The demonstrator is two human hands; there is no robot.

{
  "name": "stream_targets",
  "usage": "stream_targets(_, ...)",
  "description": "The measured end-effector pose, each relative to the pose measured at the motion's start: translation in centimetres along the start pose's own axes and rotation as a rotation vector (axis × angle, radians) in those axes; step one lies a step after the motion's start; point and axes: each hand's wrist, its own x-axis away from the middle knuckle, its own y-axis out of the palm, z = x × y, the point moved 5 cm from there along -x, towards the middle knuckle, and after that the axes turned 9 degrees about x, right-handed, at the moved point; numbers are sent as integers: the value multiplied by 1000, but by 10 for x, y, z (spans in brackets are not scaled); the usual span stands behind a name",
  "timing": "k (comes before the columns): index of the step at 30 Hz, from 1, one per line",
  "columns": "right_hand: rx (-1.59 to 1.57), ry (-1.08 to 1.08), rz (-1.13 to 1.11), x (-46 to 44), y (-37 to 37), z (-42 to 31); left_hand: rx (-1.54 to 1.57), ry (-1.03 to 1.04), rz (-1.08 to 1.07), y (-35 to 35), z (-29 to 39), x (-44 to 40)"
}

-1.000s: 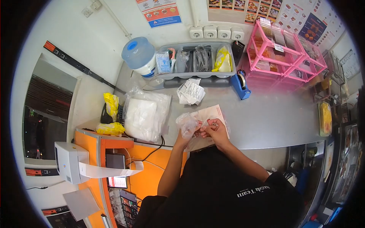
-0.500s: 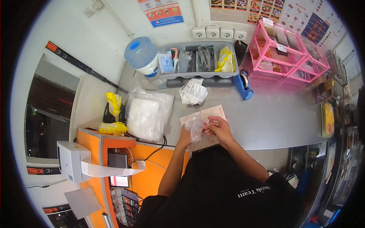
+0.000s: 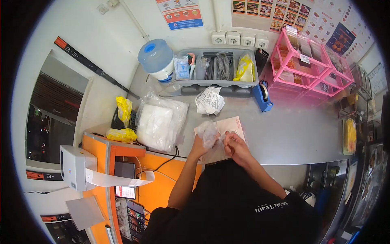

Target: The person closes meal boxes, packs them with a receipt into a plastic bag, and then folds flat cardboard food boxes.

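Over pale printed packaging (image 3: 232, 125) near the front edge of the metal counter (image 3: 292, 138), a clear plastic bag (image 3: 209, 133) is gripped in the left hand (image 3: 200, 147), presumably so its limp film is steadied; the fingertips of the right hand (image 3: 236, 147) are held narrowly together just beside it, though whether film is pinched there cannot be told.

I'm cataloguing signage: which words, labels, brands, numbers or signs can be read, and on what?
"Team": on the black shirt; the word before it is unclear.
Triangle sign: on the wall poster; its words are too blurred.
Too small or blurred: menu sheets, white tag, paper slips, blue-and-white packet, screen, printed sheet.
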Motion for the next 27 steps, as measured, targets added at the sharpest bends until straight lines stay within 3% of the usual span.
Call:
stream_targets(4, 230, 23, -81, 18, -19, 38, 137, -236, 98, -11, -2, -17)
stream_targets(7, 416, 31, 9, 35, -8, 23, 61, -121, -30, -24, 14, -35)
stream_targets(10, 665, -367, 96, 23, -10, -16, -29, -241, -58, -26, 14, -42)
stream_targets(13, 1478, -593, 237, 26, 34, -71, -26, -259, -51, -22, 25, -41)
stream_targets(16, 1853, -768, 143, -6, 51, -55, -40, -224, -115, -24, 20, -45)
stream_targets(19, 1978, -798, 20, -21, 59, -42, -173, -240, -96, -27, 36, -43)
stream_targets(27, 2080, -541, 49, -27, 66, -44, -162, -277, -105, -26, 56, -42)
